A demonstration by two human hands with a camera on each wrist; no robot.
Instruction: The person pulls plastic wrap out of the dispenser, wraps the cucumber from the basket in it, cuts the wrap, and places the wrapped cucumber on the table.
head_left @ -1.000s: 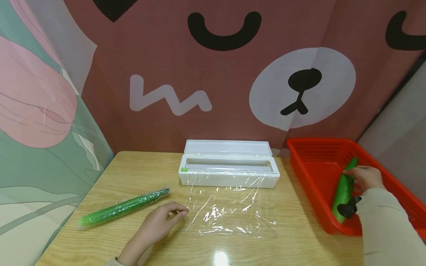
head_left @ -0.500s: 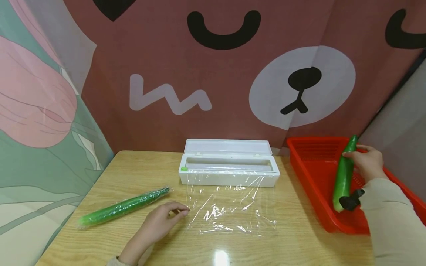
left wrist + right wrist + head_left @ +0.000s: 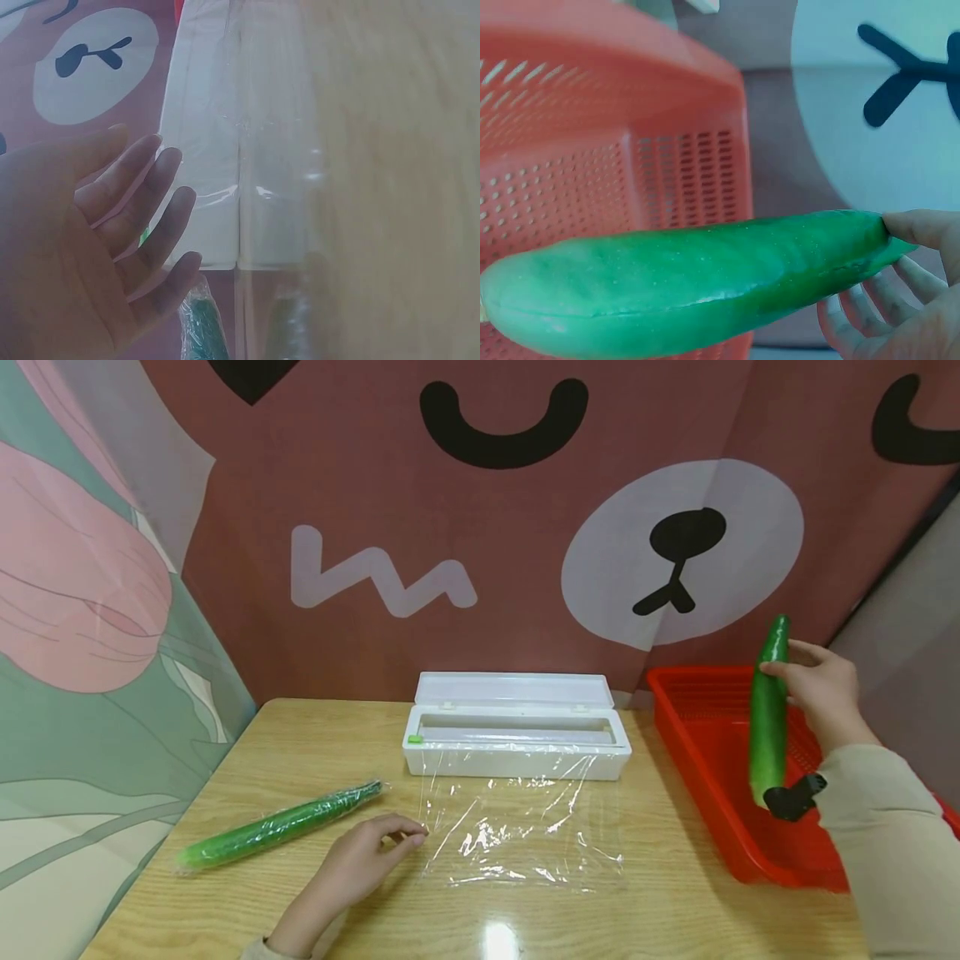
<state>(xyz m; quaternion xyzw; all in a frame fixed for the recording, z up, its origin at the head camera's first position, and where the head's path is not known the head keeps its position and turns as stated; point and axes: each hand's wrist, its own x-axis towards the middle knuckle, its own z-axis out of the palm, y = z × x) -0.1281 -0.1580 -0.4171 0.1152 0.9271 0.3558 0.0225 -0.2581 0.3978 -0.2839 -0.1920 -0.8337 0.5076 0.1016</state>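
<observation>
My right hand (image 3: 823,689) grips a green cucumber (image 3: 768,718) near its narrow dark end and holds it above the red basket (image 3: 693,777). In the right wrist view the cucumber (image 3: 667,285) stretches across the picture, its thick pale end away from the fingers. My left hand (image 3: 367,858) rests low over the table, fingertips right at the left edge of a clear sheet of cling film (image 3: 517,843). Seen from the left wrist, the fingers of this hand (image 3: 97,240) are spread and loosely bent. The film runs out from a white cling film dispenser (image 3: 517,765) with its lid up.
A film-wrapped cucumber (image 3: 277,832) lies slantwise on the left of the wooden table (image 3: 330,735). Behind the dispenser rises a cloth backdrop (image 3: 360,460) with a bear print. The basket's perforated walls stand at the right. A small green slider (image 3: 415,740) sits on the dispenser.
My right hand has lifted the cucumber up out of the basket and slightly left, from lying inside it to hanging over it. The left hand and film have stayed put.
</observation>
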